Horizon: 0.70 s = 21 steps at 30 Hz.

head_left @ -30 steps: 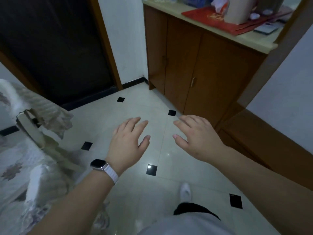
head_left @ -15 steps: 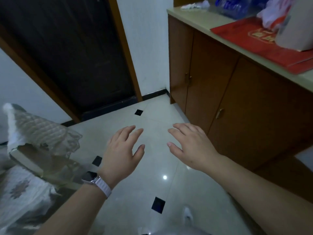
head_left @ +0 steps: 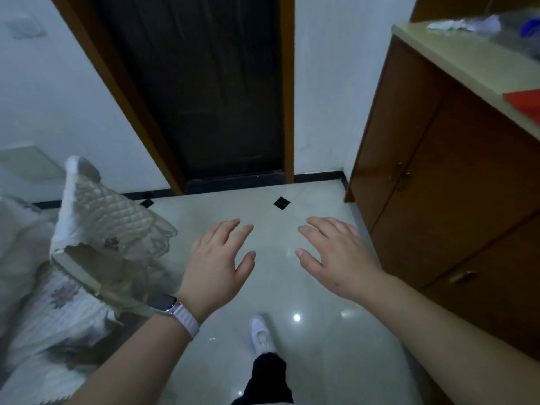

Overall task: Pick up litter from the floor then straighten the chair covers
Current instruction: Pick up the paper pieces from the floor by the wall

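Observation:
A chair with a rumpled quilted cream cover stands at the left, its lace edge bunched and a wooden arm showing. My left hand, with a watch on the wrist, hovers palm down over the pale tiled floor, just right of the chair, fingers spread and holding nothing. My right hand hovers beside it, also spread and empty. No litter shows on the visible floor.
A dark door in a wooden frame stands straight ahead. A brown cabinet with a cream top lines the right side, with a red mat and white scraps on it. My white shoe is on the tiles below.
The view has swung left and forward toward the door; the cabinet slid to the right and more of the covered chair came into view. Both hands stay spread and empty.

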{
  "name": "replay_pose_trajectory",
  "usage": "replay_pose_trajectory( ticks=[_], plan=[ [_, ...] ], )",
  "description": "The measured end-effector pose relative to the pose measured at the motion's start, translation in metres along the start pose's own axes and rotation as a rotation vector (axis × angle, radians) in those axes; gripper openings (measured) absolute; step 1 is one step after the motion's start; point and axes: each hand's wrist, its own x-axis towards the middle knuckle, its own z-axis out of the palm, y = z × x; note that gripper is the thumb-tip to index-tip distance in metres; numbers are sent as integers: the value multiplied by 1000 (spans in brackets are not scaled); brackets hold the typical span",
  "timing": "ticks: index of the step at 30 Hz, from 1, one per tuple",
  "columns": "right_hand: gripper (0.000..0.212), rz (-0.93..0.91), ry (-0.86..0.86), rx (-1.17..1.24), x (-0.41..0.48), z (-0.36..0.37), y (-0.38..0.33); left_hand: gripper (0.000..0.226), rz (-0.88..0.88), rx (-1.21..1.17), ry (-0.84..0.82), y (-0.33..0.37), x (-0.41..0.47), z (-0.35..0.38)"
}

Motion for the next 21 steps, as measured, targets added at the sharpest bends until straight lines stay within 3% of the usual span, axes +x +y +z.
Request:
replay_pose_trajectory(
  ticks=[10,21],
  plan=[
    [68,-55,-49,-124,206,-15,-28,53,-94,-133,56,-125,145,29],
    [53,-170,-132,-116,380,4,-79,48,-227,-62,92,-246,235,10]
  ],
)
